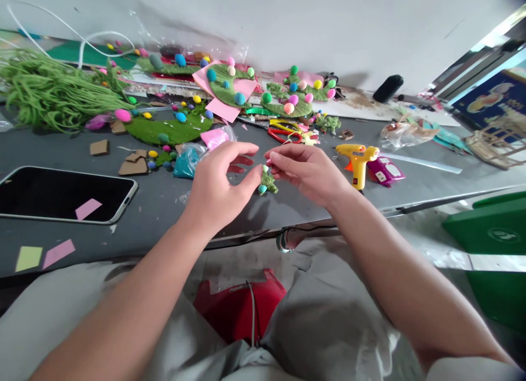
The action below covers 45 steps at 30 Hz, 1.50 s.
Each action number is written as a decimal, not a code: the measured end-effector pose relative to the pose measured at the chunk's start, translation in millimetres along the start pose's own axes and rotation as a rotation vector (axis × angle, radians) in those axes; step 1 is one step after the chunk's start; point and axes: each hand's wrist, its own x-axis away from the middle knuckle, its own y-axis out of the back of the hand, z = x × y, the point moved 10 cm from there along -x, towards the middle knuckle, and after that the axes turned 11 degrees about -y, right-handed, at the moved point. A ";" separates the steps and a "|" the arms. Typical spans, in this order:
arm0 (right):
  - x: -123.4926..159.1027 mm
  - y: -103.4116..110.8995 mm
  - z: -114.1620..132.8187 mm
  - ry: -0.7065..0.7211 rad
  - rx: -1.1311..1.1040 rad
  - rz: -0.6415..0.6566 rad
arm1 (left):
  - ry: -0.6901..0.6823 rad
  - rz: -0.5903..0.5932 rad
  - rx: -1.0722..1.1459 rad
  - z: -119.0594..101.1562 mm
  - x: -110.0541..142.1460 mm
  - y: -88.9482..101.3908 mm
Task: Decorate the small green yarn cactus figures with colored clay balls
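My left hand (pixel 224 178) is curved, with its thumb and fingers apart. Its thumb tip is right beside a small green yarn-wrapped piece (pixel 269 182) that carries little pompoms; whether they touch I cannot tell. My right hand (pixel 310 170) has its fingers pinched together at the piece's right side, where a bit of magenta shows at the fingertips. The fingers partly hide the piece. Behind the hands lie red-handled scissors (pixel 283 136). A yellow glue gun (pixel 357 161) stands to the right of my right hand.
Larger green yarn shapes with pompoms (pixel 224 85) lie along the wall. Green yarn (pixel 53 93) is heaped at the left, above a phone (pixel 66 194). Cardboard scraps (pixel 135 163) and a teal packet (pixel 189 160) sit left of my hands. A purple packet (pixel 385 170) lies beside the glue gun.
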 end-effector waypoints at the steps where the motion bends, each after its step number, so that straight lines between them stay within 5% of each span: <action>1: -0.4 -1.8 -1.6 -0.014 -0.020 0.007 | 0.010 -0.002 0.031 0.8 0.8 -2.2; 9: 0.5 -20.0 -19.5 -0.198 -0.230 0.127 | -0.077 -0.062 -0.087 -4.1 -1.3 3.1; 15: 1.1 -16.5 -15.4 -0.126 -0.142 0.100 | -0.039 -0.086 0.011 0.8 1.7 2.3; 18: 0.3 -8.4 -7.2 -0.014 0.040 -0.003 | 0.137 -0.079 0.279 15.4 4.7 -4.4; 22: 10.6 -3.2 22.7 0.306 0.326 -0.188 | 0.390 -0.090 0.637 31.2 11.1 -14.9; 28: 26.0 -9.2 42.2 0.551 0.420 -0.282 | 0.468 -0.087 0.832 34.4 13.2 -22.1; 40: 8.6 -19.5 15.1 0.223 0.302 -0.010 | 0.404 -0.097 0.602 39.8 8.6 -9.0; 45: 3.3 -4.8 13.5 0.189 0.209 -0.113 | 0.409 -0.069 0.548 37.7 7.1 -8.8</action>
